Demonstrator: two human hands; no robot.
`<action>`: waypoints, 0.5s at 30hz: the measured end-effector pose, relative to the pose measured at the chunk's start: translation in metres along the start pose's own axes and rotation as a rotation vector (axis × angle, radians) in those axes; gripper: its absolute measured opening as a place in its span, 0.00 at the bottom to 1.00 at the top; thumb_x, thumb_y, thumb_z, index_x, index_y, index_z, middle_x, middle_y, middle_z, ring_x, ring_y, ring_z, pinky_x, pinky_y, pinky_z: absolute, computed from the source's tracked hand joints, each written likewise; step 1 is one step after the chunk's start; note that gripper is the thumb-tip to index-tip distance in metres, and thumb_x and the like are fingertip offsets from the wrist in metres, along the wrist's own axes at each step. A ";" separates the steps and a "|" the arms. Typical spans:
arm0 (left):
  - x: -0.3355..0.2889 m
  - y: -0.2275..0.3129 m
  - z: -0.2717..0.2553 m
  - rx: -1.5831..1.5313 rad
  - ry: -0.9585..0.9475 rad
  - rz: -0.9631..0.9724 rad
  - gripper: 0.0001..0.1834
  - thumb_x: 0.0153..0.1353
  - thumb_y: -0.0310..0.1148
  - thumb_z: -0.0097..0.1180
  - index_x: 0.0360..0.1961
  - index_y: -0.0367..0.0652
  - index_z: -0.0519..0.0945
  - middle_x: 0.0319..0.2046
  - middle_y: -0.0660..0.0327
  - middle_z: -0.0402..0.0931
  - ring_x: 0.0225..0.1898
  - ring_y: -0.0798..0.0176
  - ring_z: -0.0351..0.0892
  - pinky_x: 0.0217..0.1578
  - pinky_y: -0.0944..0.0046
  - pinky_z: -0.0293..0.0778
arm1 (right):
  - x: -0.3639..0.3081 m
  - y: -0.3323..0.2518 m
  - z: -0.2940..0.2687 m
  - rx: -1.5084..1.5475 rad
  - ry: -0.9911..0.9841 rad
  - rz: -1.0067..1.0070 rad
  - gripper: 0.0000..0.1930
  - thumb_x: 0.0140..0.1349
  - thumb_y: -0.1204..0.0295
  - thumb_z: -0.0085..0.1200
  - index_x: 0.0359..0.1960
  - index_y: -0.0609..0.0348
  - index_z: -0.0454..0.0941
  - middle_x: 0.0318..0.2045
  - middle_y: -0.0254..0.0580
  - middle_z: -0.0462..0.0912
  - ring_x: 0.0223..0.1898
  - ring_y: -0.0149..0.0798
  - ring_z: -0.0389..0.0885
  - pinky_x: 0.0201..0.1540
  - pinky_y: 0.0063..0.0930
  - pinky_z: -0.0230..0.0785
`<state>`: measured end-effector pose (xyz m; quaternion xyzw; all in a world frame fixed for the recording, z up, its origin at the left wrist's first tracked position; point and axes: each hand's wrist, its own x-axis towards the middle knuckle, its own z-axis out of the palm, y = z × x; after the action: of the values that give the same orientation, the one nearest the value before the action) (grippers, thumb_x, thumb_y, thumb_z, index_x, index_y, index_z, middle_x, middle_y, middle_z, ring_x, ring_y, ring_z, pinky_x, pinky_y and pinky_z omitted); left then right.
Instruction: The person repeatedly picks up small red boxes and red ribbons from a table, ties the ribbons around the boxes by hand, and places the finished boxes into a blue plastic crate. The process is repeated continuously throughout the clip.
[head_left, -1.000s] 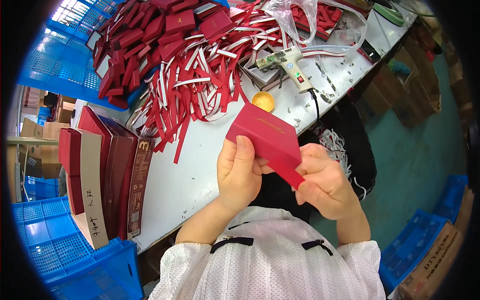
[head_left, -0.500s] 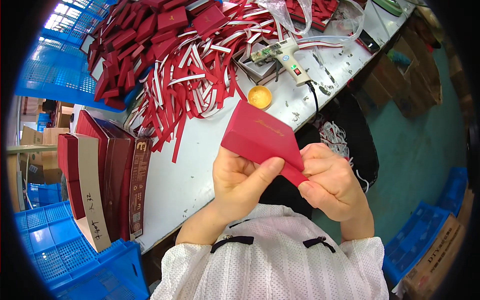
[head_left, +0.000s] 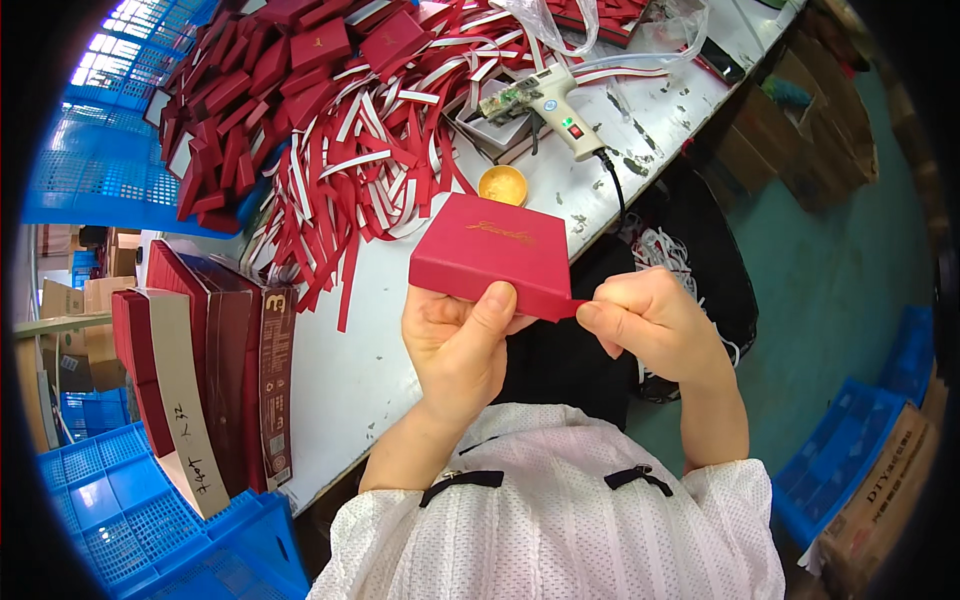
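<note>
A red jewelry box (head_left: 490, 247) with gold lettering on its lid is held up over the near edge of the table. My left hand (head_left: 455, 335) grips it from below, the thumb pressed on its front side. At the box's right corner a short red ribbon tab (head_left: 570, 309) sticks out. My right hand (head_left: 650, 325) is closed, pinching the end of that ribbon between thumb and curled fingers. The box's underside is hidden from me.
Behind the box are a yellow bowl (head_left: 503, 186) and a corded glue gun (head_left: 545, 105). Red-and-white ribbon strips (head_left: 365, 170) and piled red boxes (head_left: 270, 75) cover the far left. Blue crates (head_left: 120, 500) stand at the left, a carton (head_left: 880, 490) at the lower right.
The box has been turned and levelled, and has shifted slightly left. My right hand has drawn away from its corner, so a length of ribbon now shows between them.
</note>
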<state>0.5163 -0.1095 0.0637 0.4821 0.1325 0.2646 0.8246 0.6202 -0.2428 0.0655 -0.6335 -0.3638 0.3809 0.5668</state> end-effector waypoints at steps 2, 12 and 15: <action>0.002 -0.001 0.000 0.009 0.027 0.003 0.13 0.54 0.23 0.44 0.42 0.33 0.62 0.35 0.51 0.70 0.35 0.58 0.75 0.34 0.61 0.76 | -0.001 -0.001 -0.001 -0.031 0.001 -0.008 0.19 0.55 0.68 0.44 0.07 0.61 0.65 0.05 0.34 0.63 0.09 0.25 0.60 0.13 0.22 0.52; 0.006 0.005 0.003 -0.047 0.012 -0.039 0.11 0.55 0.23 0.43 0.40 0.33 0.64 0.36 0.51 0.70 0.36 0.58 0.74 0.33 0.61 0.76 | -0.001 -0.004 0.000 -0.033 0.012 -0.084 0.18 0.54 0.69 0.45 0.08 0.62 0.65 0.06 0.37 0.65 0.10 0.28 0.61 0.14 0.22 0.53; 0.003 0.004 -0.001 -0.064 -0.003 -0.047 0.11 0.55 0.24 0.43 0.40 0.33 0.64 0.37 0.51 0.70 0.37 0.59 0.74 0.35 0.61 0.75 | 0.002 -0.004 -0.001 -0.106 0.040 0.011 0.16 0.53 0.69 0.47 0.10 0.63 0.68 0.08 0.38 0.67 0.11 0.28 0.63 0.15 0.22 0.55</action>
<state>0.5170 -0.1059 0.0665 0.4526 0.1343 0.2485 0.8458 0.6220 -0.2416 0.0698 -0.6721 -0.3686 0.3516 0.5374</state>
